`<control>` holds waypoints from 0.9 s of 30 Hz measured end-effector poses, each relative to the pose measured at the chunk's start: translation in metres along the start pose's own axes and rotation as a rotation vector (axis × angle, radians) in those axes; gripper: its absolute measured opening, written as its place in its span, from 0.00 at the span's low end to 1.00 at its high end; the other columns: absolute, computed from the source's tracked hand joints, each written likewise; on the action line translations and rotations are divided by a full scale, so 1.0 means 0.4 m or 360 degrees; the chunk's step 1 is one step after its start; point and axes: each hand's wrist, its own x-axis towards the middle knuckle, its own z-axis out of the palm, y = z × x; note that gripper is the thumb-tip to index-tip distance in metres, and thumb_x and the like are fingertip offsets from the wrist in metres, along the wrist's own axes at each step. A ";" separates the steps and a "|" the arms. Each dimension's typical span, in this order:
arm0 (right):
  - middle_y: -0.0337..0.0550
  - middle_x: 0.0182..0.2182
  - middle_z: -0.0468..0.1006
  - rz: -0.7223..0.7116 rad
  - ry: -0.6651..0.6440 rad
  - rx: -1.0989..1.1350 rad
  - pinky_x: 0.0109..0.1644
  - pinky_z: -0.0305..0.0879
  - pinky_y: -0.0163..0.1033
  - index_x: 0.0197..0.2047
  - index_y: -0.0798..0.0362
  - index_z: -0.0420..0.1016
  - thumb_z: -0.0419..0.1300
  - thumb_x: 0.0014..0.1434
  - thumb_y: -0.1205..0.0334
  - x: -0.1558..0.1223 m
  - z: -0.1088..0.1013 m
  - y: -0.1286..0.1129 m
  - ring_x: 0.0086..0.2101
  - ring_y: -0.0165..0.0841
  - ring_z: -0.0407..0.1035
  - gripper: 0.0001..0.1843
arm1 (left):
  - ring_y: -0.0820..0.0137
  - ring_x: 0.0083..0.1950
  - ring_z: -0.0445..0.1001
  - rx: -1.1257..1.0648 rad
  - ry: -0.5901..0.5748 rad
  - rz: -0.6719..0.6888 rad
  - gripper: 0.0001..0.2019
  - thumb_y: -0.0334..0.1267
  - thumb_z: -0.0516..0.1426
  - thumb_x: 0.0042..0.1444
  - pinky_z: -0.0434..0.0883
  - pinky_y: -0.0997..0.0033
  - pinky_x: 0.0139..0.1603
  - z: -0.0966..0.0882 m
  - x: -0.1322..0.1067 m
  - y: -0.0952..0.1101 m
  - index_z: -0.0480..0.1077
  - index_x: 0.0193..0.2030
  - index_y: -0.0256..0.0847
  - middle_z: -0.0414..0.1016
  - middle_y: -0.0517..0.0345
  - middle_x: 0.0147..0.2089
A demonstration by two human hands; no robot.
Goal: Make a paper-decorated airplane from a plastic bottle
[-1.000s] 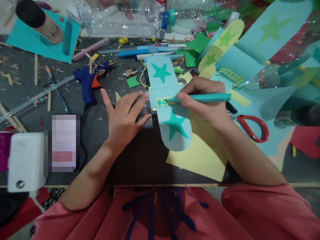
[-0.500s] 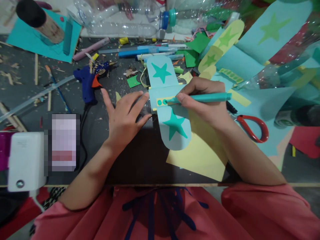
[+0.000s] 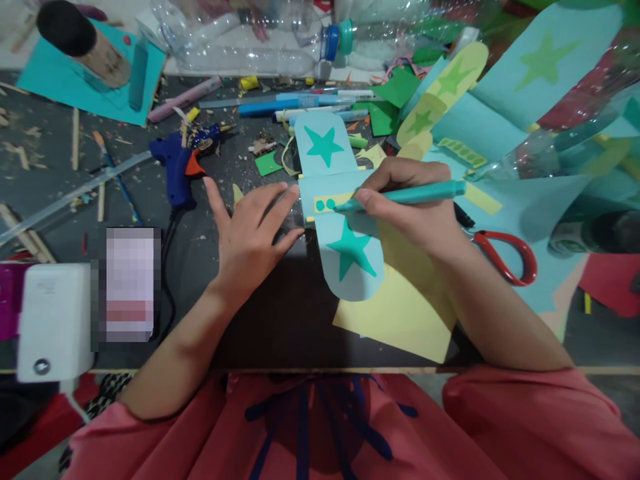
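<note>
My right hand (image 3: 407, 197) is closed around a teal marker (image 3: 425, 193), its tip down on a yellow paper strip (image 3: 345, 199) with green dots. The strip lies across a light blue paper wing piece (image 3: 327, 180) with a teal star at each rounded end. Beside the piece's left edge, my left hand (image 3: 253, 230) has its thumb and fingers around a clear plastic bottle (image 3: 296, 215), mostly hidden by the hand and paper. Its outer finger is spread away. Beneath my right wrist lies a sheet of yellow paper (image 3: 400, 313).
A blue glue gun (image 3: 175, 163) lies left of my left hand, near a blurred phone (image 3: 131, 283) and a white power bank (image 3: 55, 320). Red-handled scissors (image 3: 507, 257) rest by my right forearm. Plastic bottles (image 3: 260, 57) line the back, behind several pens (image 3: 280, 105).
The marker tip has shifted slightly right and down by the second green dot, which looks fuller. My left hand stays in place.
</note>
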 end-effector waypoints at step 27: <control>0.38 0.24 0.75 -0.0089 0.0044 0.0065 0.29 0.70 0.40 0.27 0.48 0.76 0.66 0.59 0.50 -0.010 0.013 0.023 0.27 0.32 0.71 0.14 | 0.53 0.61 0.74 0.0030 0.0129 0.0044 0.24 0.46 0.57 0.63 0.43 0.36 0.77 0.001 -0.010 -0.031 0.63 0.66 0.61 0.75 0.57 0.61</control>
